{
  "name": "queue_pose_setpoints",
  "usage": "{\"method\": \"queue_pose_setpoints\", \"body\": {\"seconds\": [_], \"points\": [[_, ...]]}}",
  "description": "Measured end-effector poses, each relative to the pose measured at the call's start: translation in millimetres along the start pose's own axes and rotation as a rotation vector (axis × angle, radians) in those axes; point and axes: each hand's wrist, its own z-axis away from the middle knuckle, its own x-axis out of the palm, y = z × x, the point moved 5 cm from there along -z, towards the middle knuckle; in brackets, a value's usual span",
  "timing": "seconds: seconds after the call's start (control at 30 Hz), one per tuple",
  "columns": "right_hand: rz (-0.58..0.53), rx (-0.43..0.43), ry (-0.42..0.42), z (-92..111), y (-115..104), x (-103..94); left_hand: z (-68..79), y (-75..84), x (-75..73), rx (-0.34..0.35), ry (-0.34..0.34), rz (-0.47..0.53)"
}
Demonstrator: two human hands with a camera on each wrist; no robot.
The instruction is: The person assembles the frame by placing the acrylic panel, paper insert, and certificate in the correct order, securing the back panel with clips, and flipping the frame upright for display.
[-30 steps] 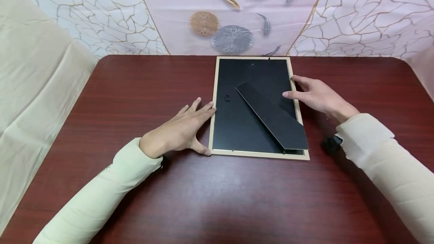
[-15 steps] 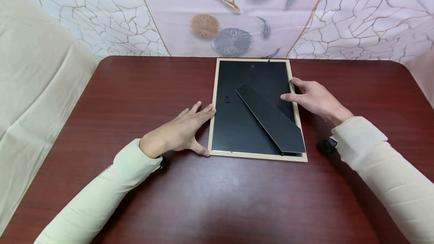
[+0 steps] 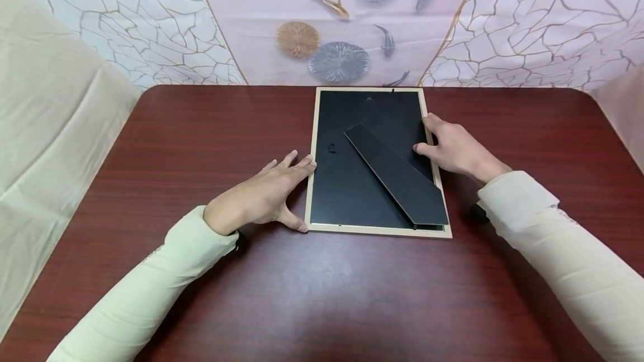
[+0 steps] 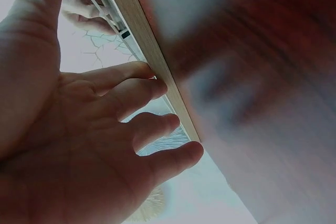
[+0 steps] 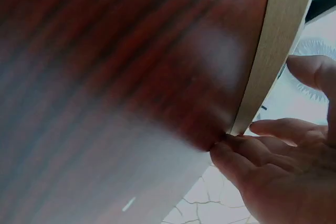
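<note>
A picture frame [image 3: 372,194] lies face down on the dark red table, its black back facing up inside a light wood rim [image 3: 312,183]. A black easel leg [image 3: 397,175] crosses the back diagonally, its wide end at the lower right corner. My left hand [image 3: 259,197] is spread along the left side, fingertips and thumb touching the rim; in the left wrist view its fingers [image 4: 142,90] reach the wood edge. At the right side, my right hand [image 3: 460,149] has its thumb over the rim and its fingers at the outer edge, pinching it.
The table [image 3: 352,295] reaches to a patterned cloth backdrop [image 3: 297,15] with printed fish, directly behind the frame's far edge. A cream cloth [image 3: 50,155] hangs along the left side. A dark device [image 3: 478,214] sits under the right wrist.
The easel leg's wide end has settled slightly lower and left over the frame's corner. My right forearm has shifted left, while my left hand stays at the same side of the frame.
</note>
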Motion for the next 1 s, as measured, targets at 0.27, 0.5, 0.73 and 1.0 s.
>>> {"method": "queue_pose_setpoints", "body": {"seconds": [0.27, 0.5, 0.73, 1.0], "points": [[0.120, -0.019, -0.051, -1, -6, 5.1, -1.5, -0.7, 1.3, 0.001, -0.001, 0.012], [0.229, 0.033, -0.080, -2, -12, 8.4, -2.0, 0.1, 1.1, -0.001, -0.002, 0.017], [0.282, 0.121, -0.119, -3, -18, 12.5, -0.9, 0.6, 0.6, 0.002, -0.005, -0.025], [0.248, 0.064, -0.071, -12, -19, -4.1, -1.8, 1.6, -4.1, 0.009, -0.001, -0.060]]}}
